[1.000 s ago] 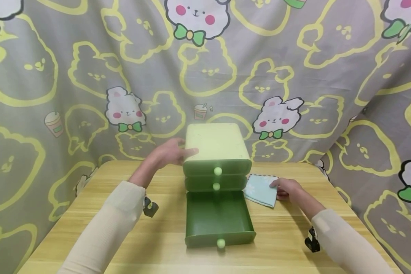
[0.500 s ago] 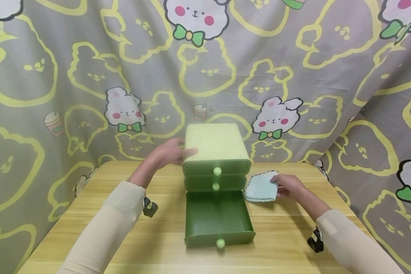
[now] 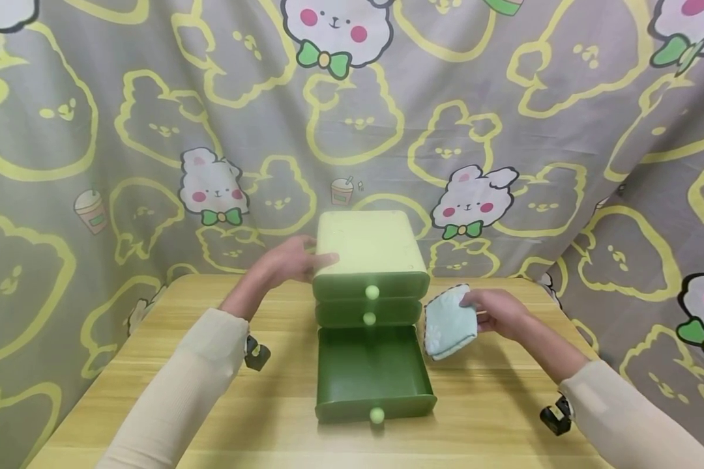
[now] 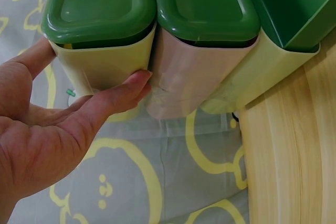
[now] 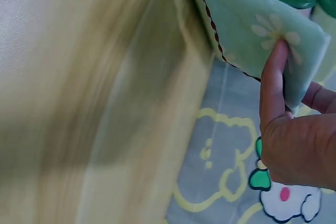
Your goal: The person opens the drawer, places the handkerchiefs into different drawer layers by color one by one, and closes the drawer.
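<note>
A small three-tier drawer cabinet [image 3: 369,241] with a pale yellow top and green fronts stands on the wooden table. Its bottom drawer [image 3: 369,365] is pulled out, and its inside shows bare. My left hand [image 3: 290,260] steadies the cabinet's upper left side, thumb on the top; in the left wrist view its straight fingers [image 4: 118,95] press the side wall. To the right of the cabinet, my right hand [image 3: 498,312] pinches a folded light blue towel [image 3: 448,324] by its right edge. A white flower and dark edge stitching show on the towel [image 5: 257,30] in the right wrist view.
The two upper drawers [image 3: 371,286] are closed, each with a round light green knob. A grey curtain [image 3: 258,117] with yellow bear outlines hangs behind and beside the table [image 3: 258,430].
My right hand has raised the towel and tilted it more upright, drawing slightly back to the right. The left hand and cabinet have stayed in place.
</note>
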The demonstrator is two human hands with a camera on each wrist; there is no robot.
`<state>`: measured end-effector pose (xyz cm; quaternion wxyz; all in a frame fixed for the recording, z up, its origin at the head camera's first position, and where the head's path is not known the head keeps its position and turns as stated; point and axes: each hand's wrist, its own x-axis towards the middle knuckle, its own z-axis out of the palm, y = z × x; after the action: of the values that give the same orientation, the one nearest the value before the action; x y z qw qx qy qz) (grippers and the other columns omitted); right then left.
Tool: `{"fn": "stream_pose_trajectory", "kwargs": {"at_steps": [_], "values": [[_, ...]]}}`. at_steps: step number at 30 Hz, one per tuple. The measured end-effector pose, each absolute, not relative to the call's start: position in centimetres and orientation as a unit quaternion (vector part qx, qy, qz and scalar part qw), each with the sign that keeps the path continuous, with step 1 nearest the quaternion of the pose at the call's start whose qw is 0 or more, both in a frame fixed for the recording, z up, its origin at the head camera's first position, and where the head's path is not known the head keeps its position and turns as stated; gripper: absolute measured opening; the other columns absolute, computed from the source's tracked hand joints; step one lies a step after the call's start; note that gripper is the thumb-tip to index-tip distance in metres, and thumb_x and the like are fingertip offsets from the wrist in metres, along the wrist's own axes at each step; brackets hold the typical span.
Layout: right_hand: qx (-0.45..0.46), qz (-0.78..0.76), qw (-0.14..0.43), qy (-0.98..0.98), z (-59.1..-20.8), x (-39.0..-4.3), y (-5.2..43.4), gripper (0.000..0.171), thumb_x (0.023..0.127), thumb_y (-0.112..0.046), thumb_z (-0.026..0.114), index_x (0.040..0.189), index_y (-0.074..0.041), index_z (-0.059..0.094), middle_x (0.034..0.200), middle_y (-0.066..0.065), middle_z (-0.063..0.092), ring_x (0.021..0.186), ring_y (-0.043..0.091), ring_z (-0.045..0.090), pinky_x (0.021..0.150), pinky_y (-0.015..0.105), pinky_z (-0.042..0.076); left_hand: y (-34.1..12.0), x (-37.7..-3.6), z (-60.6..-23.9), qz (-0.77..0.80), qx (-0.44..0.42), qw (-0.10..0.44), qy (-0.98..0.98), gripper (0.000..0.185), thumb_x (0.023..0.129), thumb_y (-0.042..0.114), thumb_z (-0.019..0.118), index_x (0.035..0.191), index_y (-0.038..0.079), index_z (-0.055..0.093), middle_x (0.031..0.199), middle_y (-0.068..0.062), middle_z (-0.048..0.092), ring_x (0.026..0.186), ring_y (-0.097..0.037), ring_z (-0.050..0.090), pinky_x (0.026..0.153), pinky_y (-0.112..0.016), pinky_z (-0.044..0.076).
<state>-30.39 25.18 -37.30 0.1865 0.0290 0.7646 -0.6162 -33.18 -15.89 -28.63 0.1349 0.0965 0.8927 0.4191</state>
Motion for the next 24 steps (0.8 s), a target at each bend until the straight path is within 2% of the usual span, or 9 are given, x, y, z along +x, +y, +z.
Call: {"fn": "stream_pose_trajectory", "kwargs": {"at_steps": [6, 13, 18, 24], "values": [[-0.012, -0.607, 0.208, 0.767, -35.4, -29.1, 24.9, 0.024, 0.097, -0.014, 0.055, 0.111, 0.005, 0.059, 0.088, 0.004, 0.071, 0.078, 0.019, 0.074, 0.073, 0.035, 0.063, -15.9, -33.2, -28.6, 0.418, 0.095, 0.134, 0.894, 0.085, 0.093, 0.051, 0.069, 0.152, -0.001, 0.037, 0.134, -0.019, 0.059, 0.116, -0.031, 0.063, 0.104, -0.046, 0.051], [-0.054, -0.594, 0.246, 0.764, -34.2, -27.8, 23.8, 0.020, 0.094, -0.011, 0.055, 0.102, 0.005, 0.063, 0.088, 0.008, 0.072, 0.076, 0.020, 0.073, 0.071, 0.036, 0.063, -15.9, -33.2, -28.6, 0.421, 0.093, 0.135, 0.892, 0.089, 0.093, 0.052, 0.070, 0.155, 0.000, 0.033, 0.138, -0.020, 0.057, 0.117, -0.031, 0.063, 0.105, -0.046, 0.050], [-0.077, -0.589, 0.269, 0.758, -34.0, -27.0, 22.6, 0.023, 0.094, -0.011, 0.055, 0.105, 0.007, 0.063, 0.091, 0.009, 0.072, 0.079, 0.022, 0.074, 0.073, 0.038, 0.063, -15.9, -33.2, -28.6, 0.407, 0.096, 0.132, 0.899, 0.089, 0.092, 0.055, 0.068, 0.155, 0.001, 0.035, 0.139, -0.019, 0.058, 0.122, -0.033, 0.060, 0.108, -0.049, 0.047], [-0.084, -0.605, 0.277, 0.742, -34.3, -26.3, 21.2, 0.014, 0.094, -0.010, 0.056, 0.097, -0.001, 0.065, 0.090, 0.004, 0.071, 0.081, 0.020, 0.073, 0.074, 0.037, 0.062, -15.9, -33.2, -28.5, 0.389, 0.096, 0.126, 0.907, 0.088, 0.092, 0.057, 0.068, 0.153, 0.002, 0.038, 0.138, -0.019, 0.060, 0.124, -0.034, 0.059, 0.109, -0.050, 0.046]]}}
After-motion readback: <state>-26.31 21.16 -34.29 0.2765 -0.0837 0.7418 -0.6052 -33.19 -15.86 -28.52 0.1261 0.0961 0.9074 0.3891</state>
